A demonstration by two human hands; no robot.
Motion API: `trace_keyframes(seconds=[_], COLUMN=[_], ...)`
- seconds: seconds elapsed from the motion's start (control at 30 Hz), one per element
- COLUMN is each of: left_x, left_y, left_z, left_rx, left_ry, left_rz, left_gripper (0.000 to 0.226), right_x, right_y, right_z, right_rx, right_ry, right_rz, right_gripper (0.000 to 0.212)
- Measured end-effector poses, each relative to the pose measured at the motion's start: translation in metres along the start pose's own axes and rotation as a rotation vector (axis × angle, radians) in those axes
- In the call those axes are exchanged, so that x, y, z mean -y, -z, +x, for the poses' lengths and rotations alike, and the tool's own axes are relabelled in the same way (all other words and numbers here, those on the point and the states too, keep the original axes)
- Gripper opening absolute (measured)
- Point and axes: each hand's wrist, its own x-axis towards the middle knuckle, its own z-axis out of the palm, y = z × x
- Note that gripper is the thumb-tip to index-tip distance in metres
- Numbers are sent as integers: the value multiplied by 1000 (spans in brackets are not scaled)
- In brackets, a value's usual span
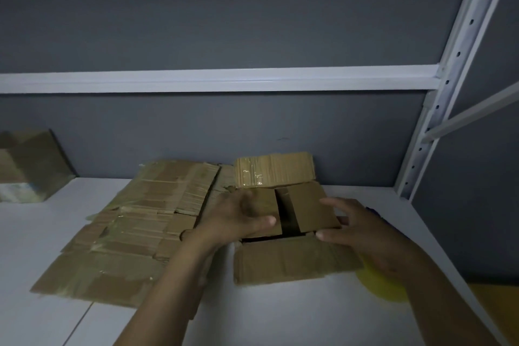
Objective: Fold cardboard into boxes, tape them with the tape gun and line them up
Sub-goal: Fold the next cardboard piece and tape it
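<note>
Head view, dim light. A half-folded cardboard box (292,260) sits mid-counter, just in front of the grey wall (224,22).

- Far flap (275,170) stands upright, with clear tape on its left part. Near flap (295,267) lies out flat toward the person.
- Left inner flap (265,201) and right inner flap (309,211) are both folded down over the opening, with a dark gap between them.
- Left hand (236,216) lies on the left inner flap, thumb stretched along its near edge. Fingers are blurred. The grip looks flat and wide, pressing rather than clasping.
- Right hand (365,233) is at the box's right side, fingers spread, thumb tip touching the near corner of the right inner flap. Grip wide, closed round nothing.
- A yellow object (384,286) lies on the counter (266,317) under the right wrist, mostly hidden. Cannot tell what it is.
- A stack of flattened cardboard (134,222), patched with tape, lies just left of the box, partly under the left forearm.
- A second box (28,166) stands at the far left, well apart.
- A white shelf upright (449,64) rises at the far right.
</note>
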Motion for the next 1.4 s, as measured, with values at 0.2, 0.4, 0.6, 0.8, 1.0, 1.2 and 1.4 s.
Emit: trace_keyframes(seconds=[0.2, 0.4, 0.6, 0.8, 1.0, 1.2, 1.4], left_x=[-22, -7, -7, -8, -13, -9, 7], left_y=[-32, -35, -35, -35, -35, -27, -3], left_z=[13, 17, 20, 24, 6, -5, -10], left_rx=[-23, -64, -20, -24, -363, -332, -298], left_ry=[101, 62, 51, 55, -93, -365, -362], left_rz=[321, 217, 211, 179, -79, 18, -50], left_gripper=[118, 122, 118, 120, 79, 31, 35], right_x=[17, 22, 20, 21, 19, 29, 32], right_y=[-19, -31, -15, -9, -16, -30, 10], right_z=[16, 31, 32, 36, 38, 38, 15], right_rx=[-112, -251, -178, 46, 20, -193, -341], right_ry=[-8, 58, 206, 134, 72, 258, 403], right_rz=[-491, -746, -692, -543, -614, -577, -379], right_gripper=[95, 90, 58, 77, 106, 63, 25])
